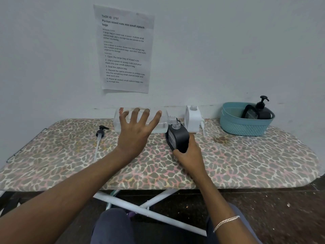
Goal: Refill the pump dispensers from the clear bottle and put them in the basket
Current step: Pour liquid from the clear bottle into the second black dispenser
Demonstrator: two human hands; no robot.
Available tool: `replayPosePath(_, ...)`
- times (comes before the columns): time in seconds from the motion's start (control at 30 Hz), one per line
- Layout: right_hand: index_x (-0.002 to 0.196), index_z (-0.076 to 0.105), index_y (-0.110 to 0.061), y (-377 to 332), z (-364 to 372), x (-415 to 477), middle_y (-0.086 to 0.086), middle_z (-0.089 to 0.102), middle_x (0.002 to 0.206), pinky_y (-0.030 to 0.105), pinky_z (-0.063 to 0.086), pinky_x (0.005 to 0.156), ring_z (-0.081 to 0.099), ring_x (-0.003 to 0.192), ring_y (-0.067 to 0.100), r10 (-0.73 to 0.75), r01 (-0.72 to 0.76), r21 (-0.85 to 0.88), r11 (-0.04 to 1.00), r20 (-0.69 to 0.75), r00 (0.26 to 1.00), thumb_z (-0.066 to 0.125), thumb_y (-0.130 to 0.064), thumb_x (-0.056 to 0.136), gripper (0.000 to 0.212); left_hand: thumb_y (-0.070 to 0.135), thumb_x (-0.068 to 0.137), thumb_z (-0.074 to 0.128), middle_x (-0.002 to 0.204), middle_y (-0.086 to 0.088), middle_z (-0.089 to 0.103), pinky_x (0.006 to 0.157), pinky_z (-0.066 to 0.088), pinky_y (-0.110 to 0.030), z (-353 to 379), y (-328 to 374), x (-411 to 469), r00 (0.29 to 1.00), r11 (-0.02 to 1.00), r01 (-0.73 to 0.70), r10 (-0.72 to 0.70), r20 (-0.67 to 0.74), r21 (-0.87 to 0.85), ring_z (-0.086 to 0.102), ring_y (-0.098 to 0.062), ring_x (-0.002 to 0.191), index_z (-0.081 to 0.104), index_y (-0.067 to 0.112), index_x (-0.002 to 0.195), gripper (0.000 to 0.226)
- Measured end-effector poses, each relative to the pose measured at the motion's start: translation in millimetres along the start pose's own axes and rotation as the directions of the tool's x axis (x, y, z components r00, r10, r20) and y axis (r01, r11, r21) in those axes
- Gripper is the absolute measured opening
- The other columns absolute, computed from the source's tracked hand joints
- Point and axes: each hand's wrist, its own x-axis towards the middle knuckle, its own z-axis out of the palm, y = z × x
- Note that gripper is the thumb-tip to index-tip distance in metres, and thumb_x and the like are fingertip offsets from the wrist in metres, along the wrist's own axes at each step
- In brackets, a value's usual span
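Note:
My left hand holds the clear bottle tipped on its side above the board, fingers spread over its body and curled round the far edge. The bottle's open neck sits just above the open mouth of a black dispenser. My right hand grips that black dispenser low on its body and holds it tilted toward the bottle. Its black pump head with a white tube lies on the board at the left. Behind it stands a white dispenser without its pump. The teal basket at the right holds another black pump dispenser.
Everything sits on an ironing board with a leopard-print cover set against a pale wall. A printed paper sheet is taped to the wall above. A white pump tube leans beside the white dispenser. The board's white legs cross below.

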Motion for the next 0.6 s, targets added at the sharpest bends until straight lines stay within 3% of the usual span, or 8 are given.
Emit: replayPosePath(0.6, 0.125, 0.047, -0.044, -2.2, -0.5, -1.2, -0.012, 0.066, 0.109, 0.023, 0.051, 0.07, 0.066, 0.093, 0.006, 0.005, -0.005, 0.012, 1.0, -0.001, 1.0, 0.073, -0.015, 0.082, 0.059, -0.012, 0.074, 0.063, 0.141, -0.014, 0.058, 0.103, 0.032, -0.064, 0.0, 0.0, 0.4, 1.0, 1.0, 0.002, -0.001, -0.008, 0.009, 0.054, -0.04, 0.128, 0.048, 0.026, 0.156, 0.091)
